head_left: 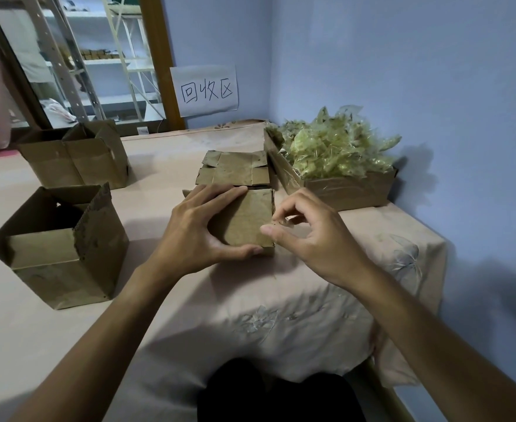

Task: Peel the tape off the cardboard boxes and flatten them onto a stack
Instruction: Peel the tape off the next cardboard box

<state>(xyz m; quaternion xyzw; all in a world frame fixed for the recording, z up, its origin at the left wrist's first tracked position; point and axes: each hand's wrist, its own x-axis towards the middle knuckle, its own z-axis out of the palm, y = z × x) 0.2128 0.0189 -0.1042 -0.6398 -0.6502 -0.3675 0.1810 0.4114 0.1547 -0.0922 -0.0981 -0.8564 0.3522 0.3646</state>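
Note:
A small brown cardboard box (249, 217) sits on the cloth-covered table in front of me. My left hand (195, 226) grips it, fingers over its top and far edge, thumb along its near edge. At the box's right edge my right hand (308, 233) has its fingers curled, fingertips pinching at something small there; whether it is tape is too fine to tell. Behind the box lies a stack of flattened cardboard (235, 170).
Two open cardboard boxes stand at the left, one near (58, 248) and one farther back (77, 153). At the right a shallow carton (342, 187) holds a heap of crumpled clear tape (335, 147). A paper sign (206, 91) hangs on the wall.

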